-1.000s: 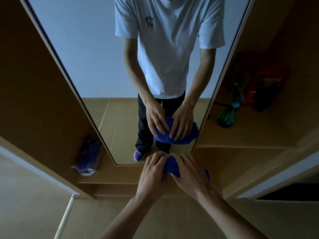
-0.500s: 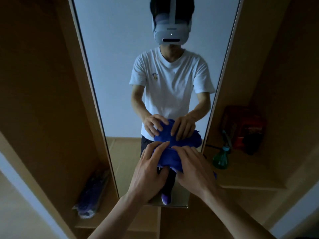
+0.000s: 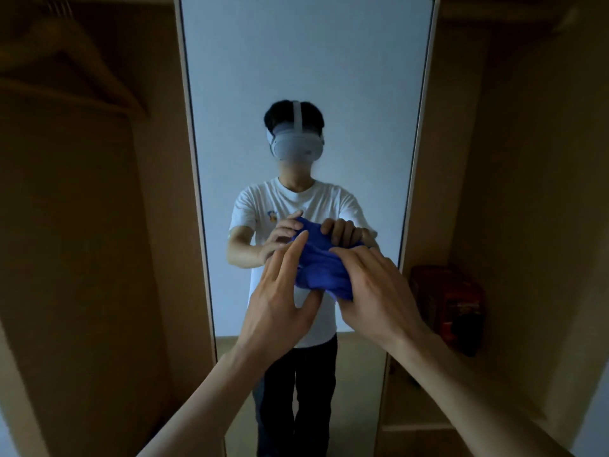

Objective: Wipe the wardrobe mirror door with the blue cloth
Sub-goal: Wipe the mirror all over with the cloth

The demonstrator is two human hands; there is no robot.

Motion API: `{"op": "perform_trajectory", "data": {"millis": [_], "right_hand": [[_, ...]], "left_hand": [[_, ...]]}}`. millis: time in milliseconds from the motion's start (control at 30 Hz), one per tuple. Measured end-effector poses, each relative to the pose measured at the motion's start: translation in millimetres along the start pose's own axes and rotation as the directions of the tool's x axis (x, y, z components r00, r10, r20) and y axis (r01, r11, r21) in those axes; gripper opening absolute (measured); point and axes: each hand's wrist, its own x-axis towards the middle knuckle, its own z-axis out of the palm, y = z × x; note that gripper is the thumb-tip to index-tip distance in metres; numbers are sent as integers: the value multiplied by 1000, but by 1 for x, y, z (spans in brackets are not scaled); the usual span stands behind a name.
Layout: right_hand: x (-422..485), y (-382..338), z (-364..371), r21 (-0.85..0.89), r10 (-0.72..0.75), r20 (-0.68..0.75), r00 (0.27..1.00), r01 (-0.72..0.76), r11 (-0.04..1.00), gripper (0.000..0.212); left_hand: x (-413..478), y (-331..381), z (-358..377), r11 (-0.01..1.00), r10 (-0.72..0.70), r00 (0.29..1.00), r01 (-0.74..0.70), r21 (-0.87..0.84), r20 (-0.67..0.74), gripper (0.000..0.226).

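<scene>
The tall mirror door [image 3: 296,61] fills the middle of the view, framed in pale wood, and shows my reflection. A bunched blue cloth [image 3: 321,268] is held in front of the glass at chest height. My right hand [image 3: 375,291] grips the cloth's right side with curled fingers. My left hand [image 3: 280,291] lies against its left side with straight fingers, thumb under the cloth. Whether the cloth touches the glass I cannot tell.
Open wooden wardrobe compartments flank the mirror. A red box [image 3: 451,305] sits on the right shelf. A wooden hanger [image 3: 75,70] hangs at the upper left. The room is dim.
The view has tilted up from the mirror's foot to its upper part. Both hands have risen with the cloth from low on the door to chest height. My left fingers have straightened.
</scene>
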Motion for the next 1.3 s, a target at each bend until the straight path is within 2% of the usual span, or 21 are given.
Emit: {"op": "perform_trajectory", "data": {"millis": [133, 233, 467, 667, 867, 1000, 1067, 1200, 1300], "right_hand": [[35, -8, -24, -39, -19, -106, 994, 15, 999, 56], [64, -14, -43, -58, -15, -151, 988, 6, 998, 54], [131, -16, -87, -101, -80, -297, 951, 52, 994, 47], [189, -8, -125, -163, -104, -395, 913, 42, 986, 53], [226, 4, -152, -215, -128, -443, 887, 33, 976, 45], [241, 9, -171, -261, -149, -478, 865, 21, 965, 51], [248, 11, -180, -268, -144, -486, 862, 10, 963, 52], [256, 20, -198, -258, -116, -514, 850, -24, 966, 49], [259, 29, -209, -255, -74, -526, 847, -74, 964, 44]], "left_hand": [[42, 1, -26, 995, 95, 995, -94, 32, -33, 78], [75, 4, -43, 980, 169, 982, -159, 116, -81, 71], [156, 17, -78, 957, 254, 962, -235, 169, -103, 69], [232, 32, -103, 948, 279, 958, -265, 179, -63, 77], [286, 41, -113, 872, 339, 936, -275, 405, -93, 69], [307, 52, -114, 809, 415, 898, -290, 511, -147, 60], [315, 56, -114, 811, 413, 895, -278, 516, -167, 57], [327, 58, -115, 788, 320, 938, -186, 586, -133, 46], [329, 59, -116, 766, 284, 955, -169, 620, -90, 49]]}}
